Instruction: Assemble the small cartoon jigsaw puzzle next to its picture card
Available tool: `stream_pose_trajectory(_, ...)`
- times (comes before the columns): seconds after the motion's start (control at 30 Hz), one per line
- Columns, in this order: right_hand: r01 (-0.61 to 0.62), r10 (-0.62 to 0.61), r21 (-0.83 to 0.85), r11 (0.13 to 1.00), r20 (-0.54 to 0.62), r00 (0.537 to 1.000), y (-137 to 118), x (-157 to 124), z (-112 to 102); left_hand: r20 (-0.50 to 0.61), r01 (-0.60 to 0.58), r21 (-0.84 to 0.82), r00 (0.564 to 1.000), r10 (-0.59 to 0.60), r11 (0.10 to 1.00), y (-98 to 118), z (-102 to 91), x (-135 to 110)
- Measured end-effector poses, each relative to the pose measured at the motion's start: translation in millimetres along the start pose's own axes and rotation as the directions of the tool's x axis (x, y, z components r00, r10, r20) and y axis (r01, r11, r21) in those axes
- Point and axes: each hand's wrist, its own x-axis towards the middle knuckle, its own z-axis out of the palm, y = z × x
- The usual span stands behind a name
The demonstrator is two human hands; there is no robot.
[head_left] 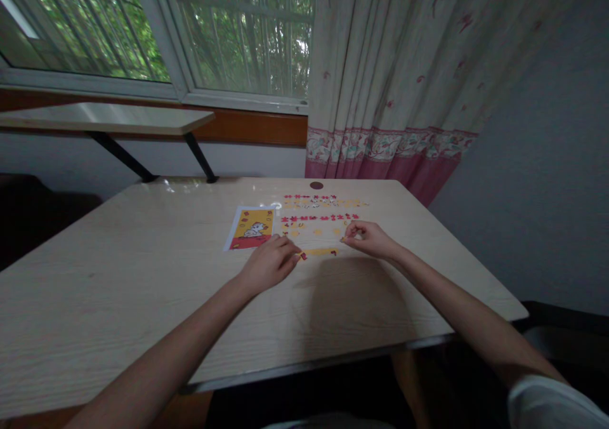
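Small jigsaw-like pieces (324,218) lie face up in rows on a pale wooden table (143,315), beyond and between a person's two bare hands. The rows seem sorted by colour, mostly red or yellow, with some white farther back; the gaps probably let each piece be seen and picked out singly. A picture card (252,229), yellow above and red below with a white animal, lies flat to the left of the rows, perhaps so that it can be compared with them.

Nearest the person, a narrow yellow strip (318,252) runs left to right, with a small dark red bit (333,253) at its right end. The left hand (273,264) is low over the table, fingers loosely curved, fingertips at the strip's left end beside a small red piece (303,257). It may be steadying that end; whether it grips the piece I cannot tell.

The right hand (368,240) is beyond the strip's right end, thumb and fingers drawn together. A speck of yellow shows at the fingertips, but whether it is pinched or lying beneath them is too small to tell.
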Motion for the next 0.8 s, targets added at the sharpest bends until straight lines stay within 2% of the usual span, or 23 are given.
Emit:
stream_pose_trajectory(0.13, -0.03, 0.03, 0.015, 0.999, 0.028, 0.999, 4.9, -9.0, 5.1, 0.004, 0.014, 0.014, 1.0, -0.014, 1.0, -1.9, -2.0, -0.7)
stream_pose_trajectory(0.23, -0.049, 0.05, -0.05, 0.998, 0.015, 0.999, 8.7, -9.4, 6.2, -0.021, 0.02, 0.025, 1.0, -0.02, 0.999, -6.4, -3.4, -2.4)
stream_pose_trajectory(0.5, 0.051, -0.061, -0.361, 0.931, -0.016, 0.998, 11.1, -11.1, -10.2, -0.047, 0.046, 0.059, 0.998, -0.043, 0.997, -13.4, -8.1, -3.4)
stream_pose_trajectory(0.8, 0.097, -0.087, -0.452, 0.887, 0.043, 0.995, 9.4, -13.8, -4.2, -0.055, 0.042, 0.083, 0.998, -0.037, 0.996, -14.8, -8.6, -2.0)
